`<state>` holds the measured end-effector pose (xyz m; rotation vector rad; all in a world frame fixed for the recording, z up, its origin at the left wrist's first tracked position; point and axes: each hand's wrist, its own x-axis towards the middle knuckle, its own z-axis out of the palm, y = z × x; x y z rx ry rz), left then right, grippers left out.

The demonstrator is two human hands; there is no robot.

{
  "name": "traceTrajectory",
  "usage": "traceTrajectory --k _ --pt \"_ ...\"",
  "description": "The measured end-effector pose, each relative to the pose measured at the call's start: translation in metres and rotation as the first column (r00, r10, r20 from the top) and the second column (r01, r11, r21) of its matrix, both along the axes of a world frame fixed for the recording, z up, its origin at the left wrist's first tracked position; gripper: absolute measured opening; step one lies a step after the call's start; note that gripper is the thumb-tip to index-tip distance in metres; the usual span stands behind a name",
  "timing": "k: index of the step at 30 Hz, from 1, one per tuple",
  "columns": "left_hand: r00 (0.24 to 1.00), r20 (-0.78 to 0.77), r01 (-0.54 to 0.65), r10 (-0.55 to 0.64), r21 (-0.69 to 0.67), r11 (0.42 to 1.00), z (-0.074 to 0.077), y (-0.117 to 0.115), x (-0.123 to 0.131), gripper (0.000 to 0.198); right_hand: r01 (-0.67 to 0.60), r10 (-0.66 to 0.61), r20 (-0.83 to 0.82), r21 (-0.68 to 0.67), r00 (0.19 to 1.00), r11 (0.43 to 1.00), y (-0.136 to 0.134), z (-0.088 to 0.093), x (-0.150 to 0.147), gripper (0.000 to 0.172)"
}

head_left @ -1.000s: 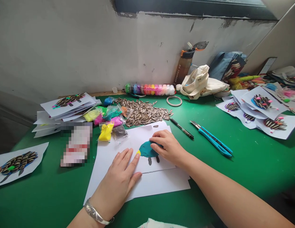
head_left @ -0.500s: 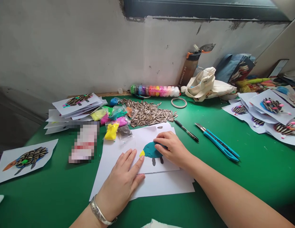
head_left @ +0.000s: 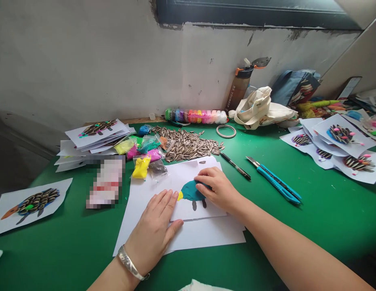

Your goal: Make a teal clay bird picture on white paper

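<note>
In the head view, the person appears to be at the step of pressing and smoothing a flat, rounded teal clay shape (head_left: 190, 190) onto a white rectangular paper sheet (head_left: 213, 211); the next move seems to call for light, even fingertip pressure while the sheet is steadied. The right hand (head_left: 216, 186) rests over the clay shape's right end, thumb and forefinger bent and narrowly parted on it; whether they pinch anything cannot be told. The left hand (head_left: 159, 220) lies flat to the clay shape's left, grasping nothing visible, its forefinger at a small yellow clay piece (head_left: 179, 195) joined to that left end. Two dark grey oval clay pieces (head_left: 194, 205) sit just below the clay shape, and a heap of striped seeds (head_left: 188, 145) lies beyond it on the green bench (head_left: 327, 226).
</note>
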<state>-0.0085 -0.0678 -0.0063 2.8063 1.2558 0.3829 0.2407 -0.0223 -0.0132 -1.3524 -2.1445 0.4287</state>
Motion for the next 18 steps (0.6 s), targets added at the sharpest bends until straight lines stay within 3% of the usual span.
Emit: traceTrajectory --k 6,12,18 --pt "1.0 0.026 -0.01 0.01 0.003 1.0 -0.0008 0.0009 -0.0004 0.047 0.005 -0.005 0.014 -0.006 1.0 1.0 -0.0002 0.0009 -0.0001 0.018" --pt "0.998 0.049 -0.034 0.035 -0.018 0.999 -0.0003 0.0021 0.0026 0.056 0.003 -0.003 0.013 0.0 1.0 1.0 0.0001 0.0 -0.0001 0.017" --pt "0.997 0.045 -0.062 0.062 -0.001 0.998 -0.0009 0.0037 0.0074 0.048 0.005 -0.005 0.01 -0.006 1.0 1.0 0.0003 0.0006 0.0 0.018"
